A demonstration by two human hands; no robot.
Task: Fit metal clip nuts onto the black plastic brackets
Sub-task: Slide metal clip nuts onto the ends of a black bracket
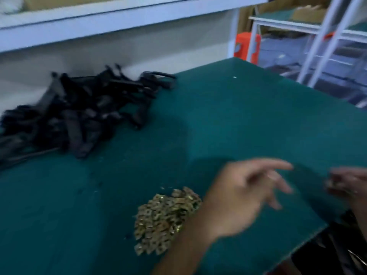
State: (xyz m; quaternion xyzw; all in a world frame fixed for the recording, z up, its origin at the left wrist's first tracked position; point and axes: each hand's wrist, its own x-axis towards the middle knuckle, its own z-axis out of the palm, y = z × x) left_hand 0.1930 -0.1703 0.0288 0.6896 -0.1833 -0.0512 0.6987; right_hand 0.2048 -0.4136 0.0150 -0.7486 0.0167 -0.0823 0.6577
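A heap of black plastic brackets lies at the back left of the green table. A pile of brass-coloured metal clip nuts sits near the front. My left hand hovers just right of that pile, fingers spread and relaxed, holding nothing. My right hand is at the right edge of the view, blurred, its fingers curled around what looks like a few clip nuts.
A white shelf runs above the back of the table. White racking and an orange object stand beyond the far right corner. The table's front right edge drops off near dark parts below.
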